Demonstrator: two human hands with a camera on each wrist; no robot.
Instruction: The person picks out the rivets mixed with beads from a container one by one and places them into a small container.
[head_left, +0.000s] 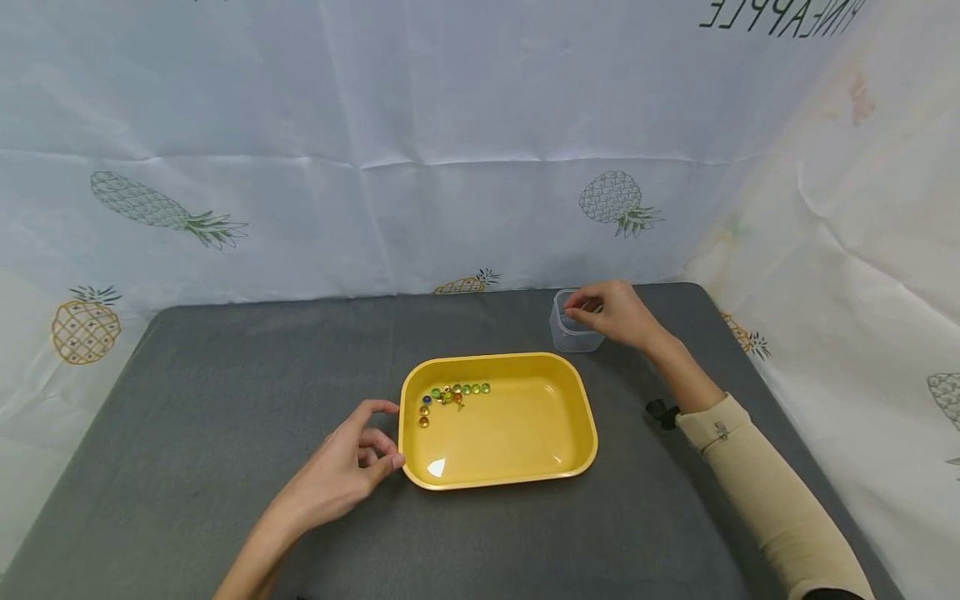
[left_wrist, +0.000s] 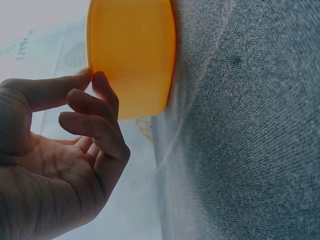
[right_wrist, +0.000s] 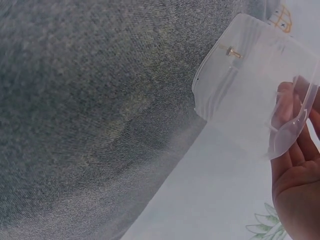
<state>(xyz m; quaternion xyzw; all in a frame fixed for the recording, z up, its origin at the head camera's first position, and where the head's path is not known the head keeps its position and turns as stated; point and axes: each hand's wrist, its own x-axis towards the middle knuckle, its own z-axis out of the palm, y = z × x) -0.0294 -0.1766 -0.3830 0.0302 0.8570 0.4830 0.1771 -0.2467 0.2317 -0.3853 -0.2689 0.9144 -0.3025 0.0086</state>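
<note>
My left hand is beside the left end of a yellow tray. Thumb and index finger touch its rim, set apart; the other fingers curve loosely in the left wrist view. Small glass marbles in green, amber and blue line the tray's upper left corner, with tiny gold pieces among them. Over a clear plastic container is my right hand, its fingertips inside the mouth. Nothing shows between those fingers. Through the plastic, a small gold piece appears in the right wrist view, apart from the fingertips.
A grey cloth-covered table lies under everything. Behind it hangs a white curtain printed with pineapples, close to the container. A black object shows at the right wrist, next to a beige sleeve.
</note>
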